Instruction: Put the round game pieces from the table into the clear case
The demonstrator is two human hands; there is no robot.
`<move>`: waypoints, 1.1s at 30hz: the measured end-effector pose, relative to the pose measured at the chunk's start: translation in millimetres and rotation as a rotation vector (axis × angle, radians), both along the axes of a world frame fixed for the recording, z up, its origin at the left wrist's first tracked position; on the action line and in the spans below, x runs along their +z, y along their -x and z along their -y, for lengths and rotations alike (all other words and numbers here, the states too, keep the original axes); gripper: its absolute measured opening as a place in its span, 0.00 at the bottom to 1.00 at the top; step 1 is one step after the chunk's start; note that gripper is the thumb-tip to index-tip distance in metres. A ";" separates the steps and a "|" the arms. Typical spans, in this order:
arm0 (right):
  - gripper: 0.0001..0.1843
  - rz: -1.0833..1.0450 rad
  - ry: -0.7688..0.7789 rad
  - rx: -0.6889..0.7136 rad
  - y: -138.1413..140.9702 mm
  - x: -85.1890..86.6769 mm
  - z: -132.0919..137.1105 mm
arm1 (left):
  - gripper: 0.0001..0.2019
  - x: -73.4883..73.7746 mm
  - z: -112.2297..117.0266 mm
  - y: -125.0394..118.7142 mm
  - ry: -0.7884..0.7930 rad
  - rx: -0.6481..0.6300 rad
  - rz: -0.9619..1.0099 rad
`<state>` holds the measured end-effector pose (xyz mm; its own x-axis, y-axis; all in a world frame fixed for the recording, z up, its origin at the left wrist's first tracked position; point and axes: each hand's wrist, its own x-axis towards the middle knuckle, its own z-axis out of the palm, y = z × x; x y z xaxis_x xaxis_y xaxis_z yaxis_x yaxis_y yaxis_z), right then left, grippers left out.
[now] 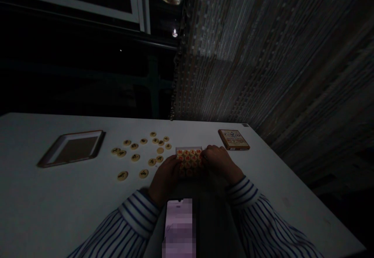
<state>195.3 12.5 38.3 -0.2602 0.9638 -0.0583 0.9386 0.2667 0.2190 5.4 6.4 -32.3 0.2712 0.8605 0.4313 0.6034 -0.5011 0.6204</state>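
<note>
A small white-edged tray point(189, 148) sits in front of me, filled with rows of round red-lettered Chinese chess pieces point(187, 158). My left hand point(167, 174) is closed around the tray's left side. At the tray's right end, my right hand point(219, 160) has its fingers bent and drawn together over the edge; whether a piece is between them is hidden. Loose dark-lettered Chinese chess pieces point(135, 157) lie scattered to the left of the tray, several of them touching. One piece point(160, 150) shows a blank face.
An open, shallow box part point(73, 147) lies at the left of the white table point(87, 207). At the right is a printed box point(233, 139). A lit phone point(179, 227) is between my forearms. Behind the table hangs a bead curtain point(216, 67). The room is dark.
</note>
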 end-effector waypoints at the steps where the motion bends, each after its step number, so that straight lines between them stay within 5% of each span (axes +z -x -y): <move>1: 0.13 0.003 0.003 -0.003 0.4 0.6 0.0 | 0.13 -0.4 -0.2 0.0 0.002 -0.001 0.003; 33: 0.13 -0.017 -0.011 0.017 1.5 1.4 -3.0 | 0.12 -1.1 -1.0 0.1 -0.010 -0.007 0.033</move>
